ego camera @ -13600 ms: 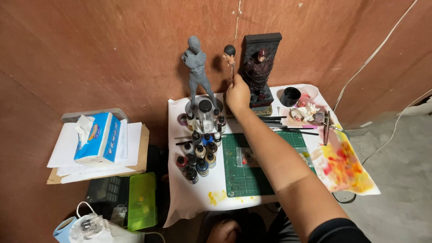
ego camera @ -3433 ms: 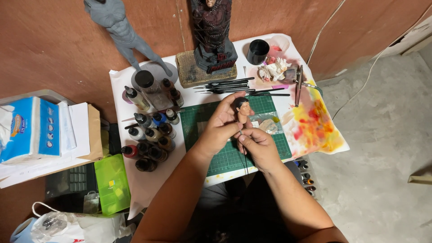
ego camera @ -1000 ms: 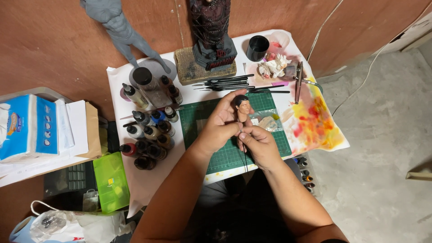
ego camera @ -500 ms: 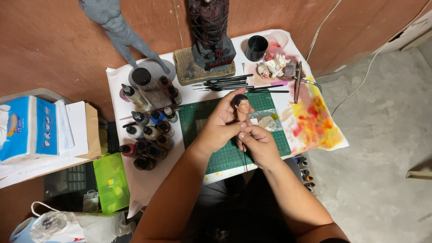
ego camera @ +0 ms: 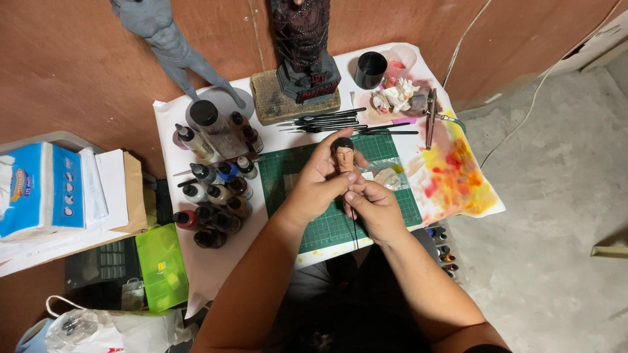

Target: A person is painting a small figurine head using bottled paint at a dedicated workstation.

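My left hand [ego camera: 317, 184] grips a small painted figure head [ego camera: 343, 151] with dark hair, held over the green cutting mat [ego camera: 288, 171]. My right hand [ego camera: 378, 208] sits just below it, fingers pinched on a thin dark brush [ego camera: 354, 227] whose handle hangs down; its tip is hidden near the head's neck. Both hands touch each other above the mat.
Several paint bottles [ego camera: 216, 189] stand left of the mat. Brushes [ego camera: 340, 121] lie behind it, with a dark statue [ego camera: 302, 46], a grey figure [ego camera: 171, 46], a black cup [ego camera: 371, 69] and a paint-stained sheet [ego camera: 454, 176]. A tissue box [ego camera: 42, 189] and green case [ego camera: 160, 265] sit at left.
Compared with 13.6 s ago, the hand has come down from the statue at the wall; both hands now hold the small head over the mat. Over the last second almost nothing moved.
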